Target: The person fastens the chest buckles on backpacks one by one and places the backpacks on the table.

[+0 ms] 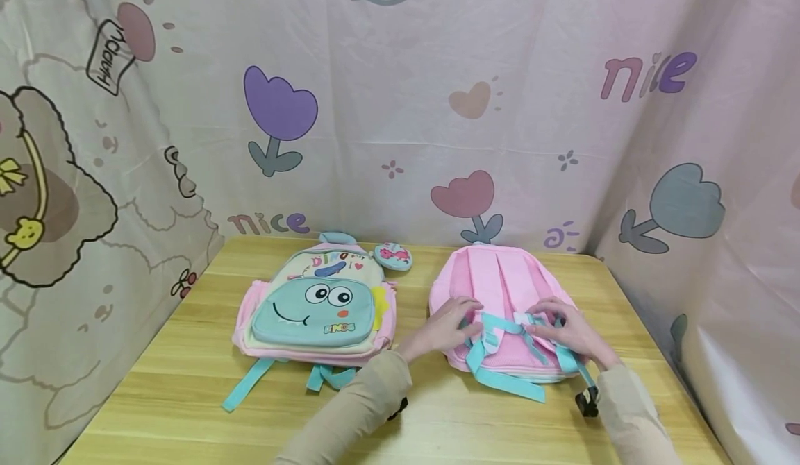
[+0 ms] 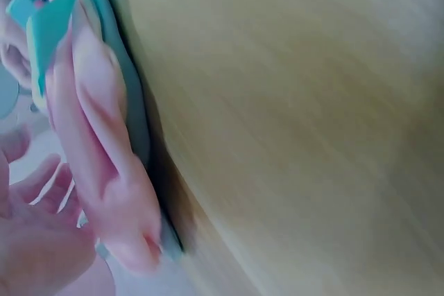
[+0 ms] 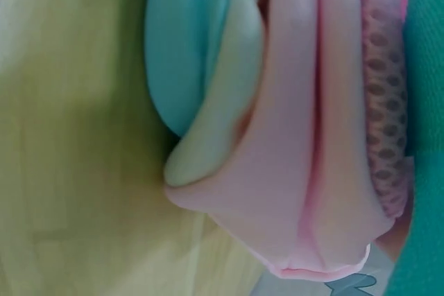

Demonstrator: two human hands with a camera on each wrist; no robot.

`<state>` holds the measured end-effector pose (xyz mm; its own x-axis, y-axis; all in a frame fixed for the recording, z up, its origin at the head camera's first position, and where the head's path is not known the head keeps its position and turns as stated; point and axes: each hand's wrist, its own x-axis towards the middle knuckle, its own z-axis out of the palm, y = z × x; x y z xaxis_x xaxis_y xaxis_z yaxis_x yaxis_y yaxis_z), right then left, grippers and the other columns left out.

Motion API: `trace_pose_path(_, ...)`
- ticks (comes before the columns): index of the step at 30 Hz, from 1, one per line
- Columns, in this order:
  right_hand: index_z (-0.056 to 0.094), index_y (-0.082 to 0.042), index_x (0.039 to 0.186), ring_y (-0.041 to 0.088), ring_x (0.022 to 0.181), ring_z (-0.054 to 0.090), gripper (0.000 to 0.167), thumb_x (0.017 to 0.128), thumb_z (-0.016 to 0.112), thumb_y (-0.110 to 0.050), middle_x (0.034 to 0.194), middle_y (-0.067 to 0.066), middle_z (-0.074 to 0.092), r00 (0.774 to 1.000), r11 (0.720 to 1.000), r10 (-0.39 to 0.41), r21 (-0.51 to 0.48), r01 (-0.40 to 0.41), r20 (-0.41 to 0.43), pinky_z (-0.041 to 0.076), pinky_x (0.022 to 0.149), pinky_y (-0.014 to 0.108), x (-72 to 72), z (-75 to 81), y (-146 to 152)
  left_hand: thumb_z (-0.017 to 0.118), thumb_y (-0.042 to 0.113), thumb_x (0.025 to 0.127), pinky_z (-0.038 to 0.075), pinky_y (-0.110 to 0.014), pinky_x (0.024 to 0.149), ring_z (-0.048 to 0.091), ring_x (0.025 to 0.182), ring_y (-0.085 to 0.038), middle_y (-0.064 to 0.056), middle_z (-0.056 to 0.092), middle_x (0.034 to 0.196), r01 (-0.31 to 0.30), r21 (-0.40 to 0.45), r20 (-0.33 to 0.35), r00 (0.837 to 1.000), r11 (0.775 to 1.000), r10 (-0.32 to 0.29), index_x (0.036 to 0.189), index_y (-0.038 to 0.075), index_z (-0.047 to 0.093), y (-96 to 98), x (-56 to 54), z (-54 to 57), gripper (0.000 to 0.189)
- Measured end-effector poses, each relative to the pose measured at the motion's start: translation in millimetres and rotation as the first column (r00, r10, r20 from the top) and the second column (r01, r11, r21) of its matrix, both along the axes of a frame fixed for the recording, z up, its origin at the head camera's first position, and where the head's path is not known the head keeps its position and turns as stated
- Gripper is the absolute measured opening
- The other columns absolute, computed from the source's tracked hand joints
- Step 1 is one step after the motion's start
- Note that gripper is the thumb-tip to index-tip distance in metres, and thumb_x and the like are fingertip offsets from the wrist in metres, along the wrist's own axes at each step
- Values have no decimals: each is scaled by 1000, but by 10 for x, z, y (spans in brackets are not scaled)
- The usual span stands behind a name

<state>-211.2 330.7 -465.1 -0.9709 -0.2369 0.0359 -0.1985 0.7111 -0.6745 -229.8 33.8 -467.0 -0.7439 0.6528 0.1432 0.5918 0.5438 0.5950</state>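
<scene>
A person's left hand (image 1: 444,326), grip loosely spread, and right hand (image 1: 571,330), grip impossible to tell, work at teal webbing straps (image 1: 505,382) on a pink fabric backpack (image 1: 503,288), already straps-up on the pale wooden bench (image 1: 187,354), strap arranging seemingly unfinished.

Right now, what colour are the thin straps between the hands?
The thin straps are turquoise, clearest in the head view.

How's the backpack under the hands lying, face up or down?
Face down: the backpack shows shoulder straps on top, turquoise front underneath.
</scene>
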Motion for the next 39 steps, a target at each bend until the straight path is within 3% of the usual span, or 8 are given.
trace_pose_path(7,71,-18,114,18,93,46,30,89,77,-32,107,6,59,1000,1000,-15,-12,15,-5,36,78,34,-2,-53,26,65,27,98,35,-28,118,51,135,-16,1,58,147,74,-68,-66,995,995,-79,131,14,62,265,45,-17,36)
trace_pose_path(11,70,-15,115,16,93,46,31,89,76,-31,104,6,59,1000,999,-21,-31,21,1,38,79,33,15,-67,16,63,24,98,33,-31,118,50,135,-17,4,56,150,85,-91,-28,996,992,-88,121,18,63,310,49,-73,24)
trace_pose_path(16,69,-13,116,16,94,47,32,90,76,-30,106,7,59,999,998,-33,-44,34,17,39,80,32,33,-59,8,57,24,102,23,-42,125,35,149,-23,2,44,159,106,-113,33,994,988,-103,118,20,61,303,42,-98,18)
trace_pose_path(24,68,-8,115,8,88,46,28,90,74,-21,97,6,56,1000,996,-9,-92,7,-17,38,76,25,15,-131,54,61,18,97,32,-27,115,48,130,-17,-3,60,129,106,-38,52,993,994,-104,121,13,58,271,-16,-101,25)
trace_pose_path(30,68,-7,108,4,87,47,22,88,75,-13,95,5,57,998,992,16,-122,-24,-63,39,75,23,36,-137,55,64,19,97,38,-23,105,49,116,-12,-4,57,129,90,51,111,989,995,-95,133,13,50,242,-34,-147,39)
trace_pose_path(34,66,-10,104,6,85,46,22,89,76,-23,94,4,54,1000,994,-7,-106,4,-25,39,73,24,33,-142,45,65,17,96,39,-23,103,51,117,-12,-7,58,134,75,138,200,974,988,-101,138,16,47,232,-61,-191,46)
trace_pose_path(36,68,-11,105,7,87,47,23,89,77,-24,96,5,56,1000,995,-19,-100,17,-24,40,75,23,27,-154,43,64,12,95,40,-21,102,52,116,-12,-10,59,134,90,206,242,960,974,-140,140,13,47,217,-81,-204,47)
trace_pose_path(39,70,-10,109,7,90,48,26,88,77,-24,100,5,59,999,996,-23,-87,20,-33,41,78,21,22,-166,39,59,0,94,45,-20,91,54,107,-11,-16,58,133,115,336,356,904,935,-238,143,8,48,176,-105,-203,50)
